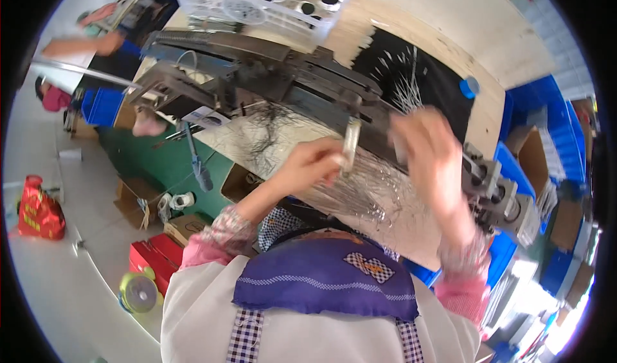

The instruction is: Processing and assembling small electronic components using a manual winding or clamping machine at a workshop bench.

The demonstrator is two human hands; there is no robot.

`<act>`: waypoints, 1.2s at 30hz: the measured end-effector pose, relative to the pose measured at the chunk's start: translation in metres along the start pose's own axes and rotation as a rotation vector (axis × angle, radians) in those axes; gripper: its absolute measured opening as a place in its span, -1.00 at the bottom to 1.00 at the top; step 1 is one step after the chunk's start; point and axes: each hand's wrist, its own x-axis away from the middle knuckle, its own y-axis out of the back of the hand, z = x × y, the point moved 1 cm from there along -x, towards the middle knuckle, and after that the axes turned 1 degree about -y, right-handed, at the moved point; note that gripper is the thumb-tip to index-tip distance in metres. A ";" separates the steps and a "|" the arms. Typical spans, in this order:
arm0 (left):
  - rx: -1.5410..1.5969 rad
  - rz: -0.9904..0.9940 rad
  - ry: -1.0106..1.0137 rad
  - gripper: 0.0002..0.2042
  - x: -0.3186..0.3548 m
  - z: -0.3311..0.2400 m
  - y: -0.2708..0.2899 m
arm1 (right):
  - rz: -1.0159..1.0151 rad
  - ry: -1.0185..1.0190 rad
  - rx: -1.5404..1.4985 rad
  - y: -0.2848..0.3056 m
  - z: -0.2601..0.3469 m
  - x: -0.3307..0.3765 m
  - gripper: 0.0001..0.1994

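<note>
A long dark metal bench machine [308,99] runs across the worktable in front of me. My left hand [315,162] is at its near side, fingers bent and pinched together. Its fingertips come up against a short, pale, see-through handle [351,141] that hangs from the machine; what they pinch is too small to make out. My right hand [427,148] is over the machine's right part, smeared by motion, so its fingers cannot be read. Between and below the hands lies a loose spread of thin metal wires [360,196].
Past the machine, a black mat [443,83] bears more thin wires [406,87] and a blue cap [469,87]. A clear plastic basket [257,16] holds several black-topped white round parts. Blue bins [546,112] stand at right. Another person's arm [83,45] shows at far left.
</note>
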 end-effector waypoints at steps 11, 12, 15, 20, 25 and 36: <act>0.371 -0.653 0.123 -0.60 0.007 0.023 0.103 | 0.157 -0.598 0.193 -0.055 -0.068 0.066 -0.80; 0.376 -0.622 0.125 -0.60 0.005 0.024 0.099 | 0.149 -0.617 0.218 -0.048 -0.068 0.071 -0.80; 0.489 -0.688 -0.065 -0.73 0.005 0.035 0.099 | 0.229 -0.553 0.021 -0.020 -0.043 0.087 -0.83; 0.312 -0.677 -0.373 -0.77 0.006 0.002 0.024 | 0.351 -0.673 -0.256 0.060 0.000 0.097 -0.77; 0.427 0.560 0.040 -0.74 -0.050 -0.065 -0.086 | 0.398 -0.739 -0.333 0.084 0.008 0.078 -0.81; 0.527 0.012 0.038 -0.73 -0.068 -0.031 -0.103 | 0.125 -0.633 -0.300 0.092 -0.009 0.018 -0.79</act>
